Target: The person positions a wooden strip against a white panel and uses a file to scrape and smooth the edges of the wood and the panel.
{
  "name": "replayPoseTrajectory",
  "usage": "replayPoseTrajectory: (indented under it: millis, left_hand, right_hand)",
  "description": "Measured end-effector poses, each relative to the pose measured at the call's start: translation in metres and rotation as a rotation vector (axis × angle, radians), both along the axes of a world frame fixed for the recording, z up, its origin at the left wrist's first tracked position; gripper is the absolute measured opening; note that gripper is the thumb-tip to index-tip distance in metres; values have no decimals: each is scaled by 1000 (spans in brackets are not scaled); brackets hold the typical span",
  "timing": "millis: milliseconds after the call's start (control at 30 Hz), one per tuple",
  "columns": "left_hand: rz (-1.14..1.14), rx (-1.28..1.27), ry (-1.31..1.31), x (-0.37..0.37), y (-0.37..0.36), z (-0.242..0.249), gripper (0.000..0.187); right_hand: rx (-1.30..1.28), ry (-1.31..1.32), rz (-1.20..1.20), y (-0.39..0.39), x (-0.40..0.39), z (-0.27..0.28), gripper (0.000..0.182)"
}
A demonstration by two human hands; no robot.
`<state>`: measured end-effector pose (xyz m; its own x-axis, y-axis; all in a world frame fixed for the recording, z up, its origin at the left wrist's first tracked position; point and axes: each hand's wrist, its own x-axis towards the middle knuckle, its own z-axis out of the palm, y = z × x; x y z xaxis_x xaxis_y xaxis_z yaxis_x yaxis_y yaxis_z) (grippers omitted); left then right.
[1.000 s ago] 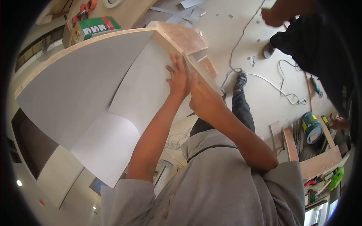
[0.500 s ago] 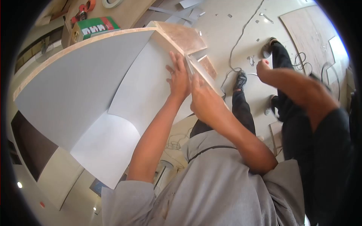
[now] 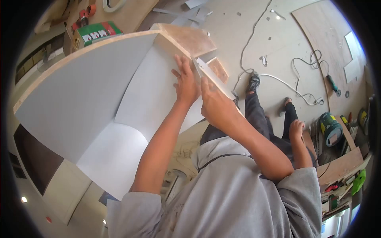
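Note:
My left hand lies with fingers spread against the pale laminate lining of a wooden cabinet, close to its edge. Beside it, my right hand is closed, index finger stretched along a flat grey metal strip, like a file. The strip rests along the cabinet's narrow edge, its lower end hidden in my right hand. A curved side panel with a grey inner face and a bare wood rim spreads out to the left.
A green box and a tape roll sit on a board behind the cabinet. Cable, laminate scraps and a power tool lie on the floor. Another person's hand shows at the right, near a green drum-shaped container.
The other person's arm and legs have moved back toward the lower right, uncovering cable, tools and the container. My hands stay at the edge, with the metal strip shifted slightly.

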<state>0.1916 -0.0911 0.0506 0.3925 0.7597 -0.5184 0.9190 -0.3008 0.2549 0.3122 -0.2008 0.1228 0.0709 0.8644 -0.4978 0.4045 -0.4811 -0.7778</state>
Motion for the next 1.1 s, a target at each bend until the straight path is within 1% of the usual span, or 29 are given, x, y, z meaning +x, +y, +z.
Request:
replayPoseTrajectory:
  millis: [133, 167, 233, 267, 333, 433, 533, 633, 733, 800, 867, 900, 933, 967, 1067, 1100]
  left_hand:
    - [-49, 16, 13, -6, 1, -4, 149]
    - [-37, 5, 61, -3, 1, -2, 149]
    - [17, -19, 57, 1, -3, 3, 142]
    - [42, -26, 53, 2, -2, -1, 140]
    - [46, -33, 64, 0, -1, -2, 138]
    - [53, -45, 56, -1, -5, -2, 136]
    - [66, -55, 69, 3, -2, 4, 135]
    - [62, -50, 74, 6, -2, 5, 134]
    - [65, -59, 90, 5, 0, 9, 135]
    - [60, -59, 110, 4, 0, 5, 136]
    - [31, -39, 141, 2, -1, 2, 139]
    - [30, -31, 148, -5, -13, 5, 138]
    - [3, 10, 129, -7, -8, 0, 138]
    - [-34, 40, 104, -5, 0, -9, 137]
    - [74, -46, 42, 7, -2, 8, 137]
    - [50, -33, 52, 6, -2, 7, 136]
  right_hand:
    - [-11, -16, 43, -1, -4, 5, 73]
    - [44, -52, 17, -5, -7, -4, 74]
    - [148, -121, -37, -13, -15, -17, 77]
    - [107, -89, -14, -22, -14, -24, 79]
    - [20, -19, 30, -30, -1, 1, 84]
    - [-46, -51, 39, -48, 2, 0, 85]
    - [-111, -29, 84, -48, 7, 3, 80]
    - [-81, -35, 64, -50, 5, 5, 79]
    - [-180, -7, 79, -42, 12, 20, 76]
    - [-14, -84, 34, -44, 3, -6, 75]
    - [-6, -55, 19, -34, -6, -37, 73]
    - [-79, 10, 42, -20, -3, -50, 72]
    - [-121, 50, 39, -1, 2, -63, 72]
    - [-12, 26, -18, -9, 1, -61, 69]
    - [-90, 12, 30, -16, 9, -14, 68]
    - [-132, 33, 75, -16, 13, -2, 69]
